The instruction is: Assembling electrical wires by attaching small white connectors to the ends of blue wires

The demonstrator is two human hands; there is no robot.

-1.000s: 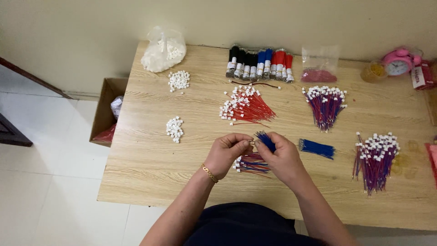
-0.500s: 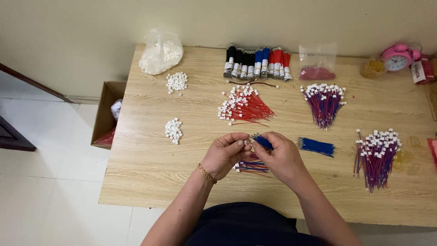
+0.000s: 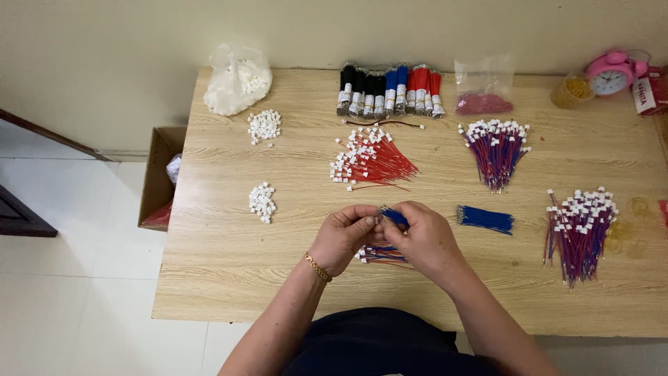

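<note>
Blue wires (image 3: 394, 216) are pinched between the fingertips of a person's left hand (image 3: 346, 235) and right hand (image 3: 426, 238), both closed together just above the wooden tabletop (image 3: 223, 264). A small bundle of red-and-blue wires with white connectors (image 3: 379, 254) lies beneath the hands. A loose blue wire bundle (image 3: 486, 218) rests to the right, and a little pile of white connectors (image 3: 262, 201) sits to the left.

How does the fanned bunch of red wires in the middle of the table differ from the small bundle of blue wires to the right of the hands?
The fanned bunch of red wires is red; the small bundle of blue wires is blue. The red wires carry white connectors at their left ends and spread out; the blue bundle shows none and lies tight and parallel. The red bunch is larger. Both lie untouched on the wooden table.
</note>
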